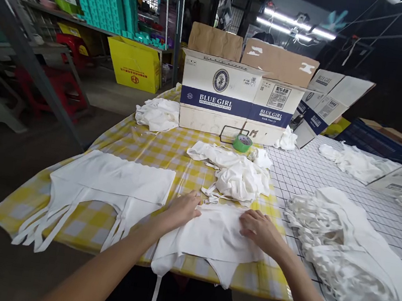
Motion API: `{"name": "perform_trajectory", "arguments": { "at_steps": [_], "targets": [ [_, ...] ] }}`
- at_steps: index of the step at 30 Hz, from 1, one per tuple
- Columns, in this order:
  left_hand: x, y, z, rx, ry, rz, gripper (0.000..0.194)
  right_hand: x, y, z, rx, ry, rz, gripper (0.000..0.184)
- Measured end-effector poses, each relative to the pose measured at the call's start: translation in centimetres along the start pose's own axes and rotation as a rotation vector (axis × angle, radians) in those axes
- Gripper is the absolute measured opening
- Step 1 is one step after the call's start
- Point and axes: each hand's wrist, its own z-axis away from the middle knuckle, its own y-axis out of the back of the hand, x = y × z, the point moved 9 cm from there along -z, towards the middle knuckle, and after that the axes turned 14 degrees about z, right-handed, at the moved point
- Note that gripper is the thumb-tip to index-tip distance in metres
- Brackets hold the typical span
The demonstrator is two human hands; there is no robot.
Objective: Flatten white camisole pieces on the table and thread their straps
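Note:
A white strapped garment point(209, 243) lies on the yellow checked tablecloth in front of me, one strap hanging over the near edge. My left hand point(186, 208) rests at its upper left, thumb apart from the fingers. On its right part lies my right hand point(259, 229), fingers spread and slightly bent against the cloth. Both palms face down, so their undersides are hidden. To the left, a second white garment point(113, 177) is laid out flat with its straps towards me. Just beyond my hands sits a crumpled heap of white garments point(238, 177).
Behind the heap stand a roll of green tape point(242, 143) and Blue Girl cartons point(219, 84). A thick pile of white garments point(353, 246) covers part of the grid-patterned cloth point(290, 164) at right. More white fabric point(159, 113) lies at the back left. A metal post point(36, 58) slants at far left.

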Motion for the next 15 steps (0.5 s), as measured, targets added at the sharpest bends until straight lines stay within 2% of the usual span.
{"name": "perform_trajectory", "arguments": {
  "at_steps": [5,8,12,15],
  "targets": [
    [0.2,0.8,-0.2,-0.031,-0.038,0.125,0.006,1.7,-0.3,0.3,-0.088,0.027,-0.008,0.020],
    [0.9,2.1,0.1,-0.039,-0.076,0.377,0.014,2.8,0.2,0.9,-0.092,0.012,-0.044,0.011],
    [1.5,3.8,1.1,-0.122,-0.009,0.768,0.027,3.3,2.5,2.1,-0.075,-0.022,-0.168,0.014],
    [2.7,5.4,2.3,-0.213,0.028,0.915,0.032,2.9,4.9,4.1,-0.133,0.014,-0.375,0.024]
  ]
}}
